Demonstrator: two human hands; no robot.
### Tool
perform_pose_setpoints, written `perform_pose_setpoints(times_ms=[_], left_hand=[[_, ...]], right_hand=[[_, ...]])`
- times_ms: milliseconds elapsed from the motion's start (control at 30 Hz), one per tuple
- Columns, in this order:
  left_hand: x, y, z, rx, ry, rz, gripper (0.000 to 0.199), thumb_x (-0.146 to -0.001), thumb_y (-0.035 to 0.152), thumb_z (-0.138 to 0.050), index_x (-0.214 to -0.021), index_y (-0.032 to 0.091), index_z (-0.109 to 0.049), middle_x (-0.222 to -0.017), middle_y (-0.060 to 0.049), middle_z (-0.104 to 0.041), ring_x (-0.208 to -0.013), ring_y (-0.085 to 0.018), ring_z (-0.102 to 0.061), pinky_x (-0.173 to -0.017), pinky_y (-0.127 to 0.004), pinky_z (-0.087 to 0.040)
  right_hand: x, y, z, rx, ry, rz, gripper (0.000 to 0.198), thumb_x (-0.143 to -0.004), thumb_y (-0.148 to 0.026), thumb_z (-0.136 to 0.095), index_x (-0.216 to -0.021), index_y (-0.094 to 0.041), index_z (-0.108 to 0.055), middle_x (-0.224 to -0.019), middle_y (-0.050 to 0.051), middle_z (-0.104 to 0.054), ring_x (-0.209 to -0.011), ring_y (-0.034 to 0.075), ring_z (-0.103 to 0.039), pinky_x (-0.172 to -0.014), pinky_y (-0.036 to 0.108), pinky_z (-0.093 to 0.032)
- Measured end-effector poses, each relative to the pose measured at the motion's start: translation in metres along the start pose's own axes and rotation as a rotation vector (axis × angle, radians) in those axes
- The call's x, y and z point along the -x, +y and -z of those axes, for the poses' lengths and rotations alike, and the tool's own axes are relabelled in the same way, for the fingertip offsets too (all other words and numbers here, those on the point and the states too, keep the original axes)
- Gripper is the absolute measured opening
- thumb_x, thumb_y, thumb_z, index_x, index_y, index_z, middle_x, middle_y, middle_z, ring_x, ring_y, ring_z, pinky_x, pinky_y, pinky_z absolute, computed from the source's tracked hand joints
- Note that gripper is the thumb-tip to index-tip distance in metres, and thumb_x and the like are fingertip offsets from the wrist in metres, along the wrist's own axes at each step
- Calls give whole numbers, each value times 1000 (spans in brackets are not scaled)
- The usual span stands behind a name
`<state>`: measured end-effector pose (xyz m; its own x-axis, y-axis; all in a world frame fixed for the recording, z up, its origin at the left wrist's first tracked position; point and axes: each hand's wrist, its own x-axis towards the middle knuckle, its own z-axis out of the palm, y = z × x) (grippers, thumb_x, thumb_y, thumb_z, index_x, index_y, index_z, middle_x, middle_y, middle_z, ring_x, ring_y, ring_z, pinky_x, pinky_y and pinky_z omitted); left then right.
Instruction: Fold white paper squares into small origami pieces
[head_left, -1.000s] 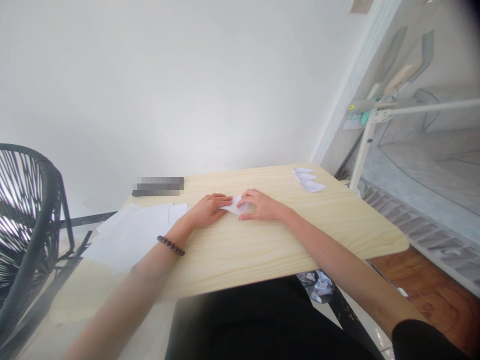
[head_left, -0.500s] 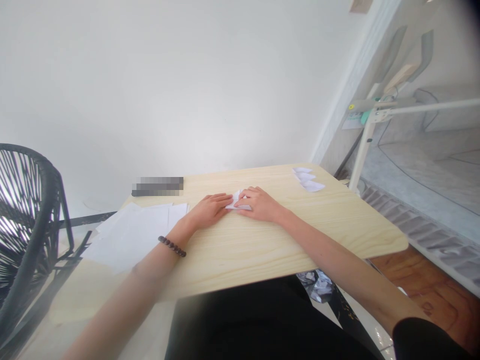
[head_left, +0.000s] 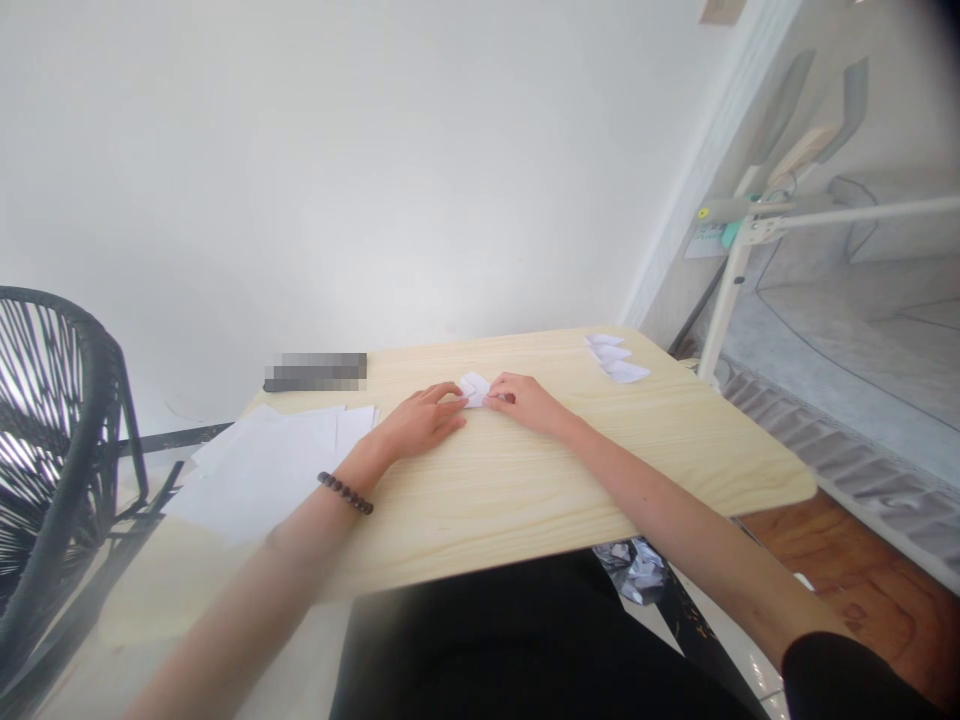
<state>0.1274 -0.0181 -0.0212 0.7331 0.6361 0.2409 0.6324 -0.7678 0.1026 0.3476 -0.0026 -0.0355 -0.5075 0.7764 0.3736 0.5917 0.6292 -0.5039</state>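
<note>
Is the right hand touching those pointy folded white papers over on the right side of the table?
Apart. The head view shows pale wooden tabletop between the right hand and the pointy folded white papers.

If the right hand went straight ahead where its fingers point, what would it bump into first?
The right hand would meet the small folded white paper first; its fingertips seem to pinch the edge. Past that, the left hand looks next, though depth is hard to judge.
</note>
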Motion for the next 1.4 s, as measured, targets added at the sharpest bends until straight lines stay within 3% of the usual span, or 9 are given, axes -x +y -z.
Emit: perform_pose_setpoints(times_ms=[233,567,900,1233,1400], left_hand=[[-1,5,2,20,-44,-15,36,-86,35,-30,-112,18,-49,-119,-8,-46,-104,-19,-47,-91,-33,-36],[0,4,3,35,-37,15,38,-85,38,-32,-117,22,-47,-114,-7,-47,-98,-19,-51,-87,-32,-38],[-1,6,4,21,-43,3,37,-85,36,-33,-116,22,-47,-112,-8,-47,-95,-19,-51,-87,-33,-38],[2,18,12,-61,-111,6,38,-85,37,-29,-116,24,-47,-109,-7,-47,-76,-16,-55,-76,-33,-43],[6,16,15,-15,-140,-4,37,-85,38,-31,-116,28,-47,-113,-5,-46,-75,-14,-57,-78,-31,-42]], right_hand=[[-4,5,-1,-27,22,-156,22,-77,-33,-48,-73,-17,-63,-74,2,-59,-64,10,-48,-61,22,-35],[3,5,9,-194,-80,-125,23,-71,-37,-54,-82,-20,-65,-86,1,-56,-66,8,-48,-61,20,-37],[-4,1,5,-23,-94,-188,27,-77,-37,-45,-73,-16,-62,-72,1,-60,-64,10,-50,-59,21,-35],[-3,3,-6,127,46,-304,27,-75,-44,-48,-73,-19,-59,-92,4,-49,-83,13,-52,-76,27,-38],[-1,4,-10,185,61,-306,30,-74,-48,-48,-74,-20,-58,-94,4,-47,-78,13,-53,-77,30,-38]])
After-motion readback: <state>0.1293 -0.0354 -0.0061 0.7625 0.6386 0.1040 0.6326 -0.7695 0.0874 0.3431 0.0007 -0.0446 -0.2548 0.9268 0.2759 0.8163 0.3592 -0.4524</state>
